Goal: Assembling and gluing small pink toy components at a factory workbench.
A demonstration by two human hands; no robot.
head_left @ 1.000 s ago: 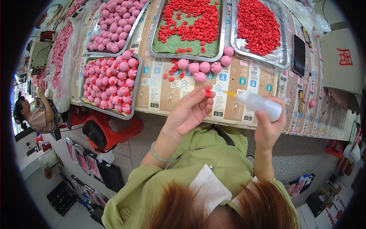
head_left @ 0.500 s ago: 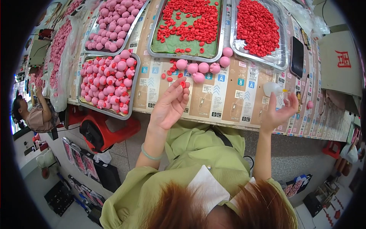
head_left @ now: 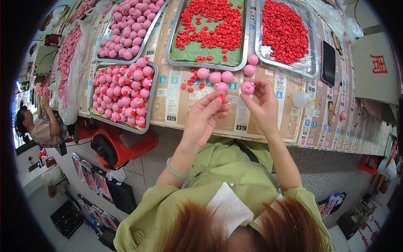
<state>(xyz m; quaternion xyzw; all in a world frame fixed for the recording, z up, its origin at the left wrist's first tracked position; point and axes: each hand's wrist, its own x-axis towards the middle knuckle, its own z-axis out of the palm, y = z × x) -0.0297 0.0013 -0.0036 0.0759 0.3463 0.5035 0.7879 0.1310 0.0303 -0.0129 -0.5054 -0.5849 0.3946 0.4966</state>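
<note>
Above a cardboard-covered table (head_left: 260,122), the right hand (head_left: 262,103) pinches a round pink ball (head_left: 247,87) in closed fingertips. Just beside it, the left hand (head_left: 205,117) grips a small red cap piece (head_left: 221,97) between thumb and forefinger

A single view comes from a fisheye camera worn on the person's head, looking steeply down and forward over their own hair and green top. It sits close above the table (head_left: 268,126), whose near edge bows across the middle of the picture. The far edge runs off the top. Straight lines bend toward the dark round rim.
</note>
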